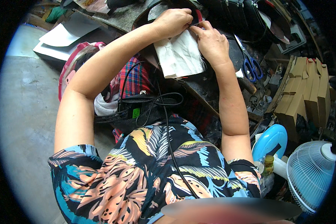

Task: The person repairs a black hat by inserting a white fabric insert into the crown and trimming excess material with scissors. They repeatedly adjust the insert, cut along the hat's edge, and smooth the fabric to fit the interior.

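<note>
**Both hands pinching at the top edge of a white cloth**

My left hand (pixel 173 21) is curled into a loose fist at about twelve o'clock in the view, fingers pressed together on the upper edge of the white cloth (pixel 181 56). My right hand (pixel 212 43) lies just beside it at one o'clock, palm down on the cloth, thumb and forefinger pinched on the same edge where a small dark piece with a red rim (pixel 197 16) meets it. The cloth hangs down from both hands toward six o'clock over the dark workbench (pixel 205 87), its lower edge frayed.

Around the hands the bench is crowded. Blue-handled scissors (pixel 252 65) lie at three o'clock from my right hand, close to my wrist. Further out at three o'clock stand stacked brown cardboard boxes (pixel 300 93). A row of dark shoe parts (pixel 242 13) fills the one-o'clock corner. Below the cloth, a black cable (pixel 168 123) loops across my lap and over a black mesh basket (pixel 138 112). A white fan (pixel 311 173) and a blue round lid (pixel 270 142) sit at four o'clock, near my right elbow.
</note>
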`<state>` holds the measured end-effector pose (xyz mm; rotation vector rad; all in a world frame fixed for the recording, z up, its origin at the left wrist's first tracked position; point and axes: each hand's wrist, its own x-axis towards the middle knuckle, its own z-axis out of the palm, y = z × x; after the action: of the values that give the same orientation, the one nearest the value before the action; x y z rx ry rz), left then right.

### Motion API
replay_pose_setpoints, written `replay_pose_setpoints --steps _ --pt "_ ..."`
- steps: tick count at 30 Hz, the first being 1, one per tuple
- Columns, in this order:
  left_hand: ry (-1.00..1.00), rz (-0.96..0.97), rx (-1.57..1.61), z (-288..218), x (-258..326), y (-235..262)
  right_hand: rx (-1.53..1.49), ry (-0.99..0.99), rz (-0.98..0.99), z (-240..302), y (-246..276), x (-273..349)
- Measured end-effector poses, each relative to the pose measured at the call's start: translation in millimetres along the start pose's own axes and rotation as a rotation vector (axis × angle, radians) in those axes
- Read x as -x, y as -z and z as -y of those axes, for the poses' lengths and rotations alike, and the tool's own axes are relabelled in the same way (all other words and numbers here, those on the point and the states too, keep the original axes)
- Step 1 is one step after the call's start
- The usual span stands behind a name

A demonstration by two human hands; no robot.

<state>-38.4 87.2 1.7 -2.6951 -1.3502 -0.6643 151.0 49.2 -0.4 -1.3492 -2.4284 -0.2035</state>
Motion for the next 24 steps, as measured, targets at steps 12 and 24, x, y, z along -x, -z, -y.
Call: replay_pose_setpoints --steps 12,24 --pt "-0.247 0.113 0.004 1.1 12.3 18.6 -0.310 -0.046 -0.163 -14.2 1.7 -9.7" --pt "-0.121 0.153 -0.034 -6.7 26.6 10.0 -0.190 -0.046 -0.133 -25.0 -4.8 -6.6"
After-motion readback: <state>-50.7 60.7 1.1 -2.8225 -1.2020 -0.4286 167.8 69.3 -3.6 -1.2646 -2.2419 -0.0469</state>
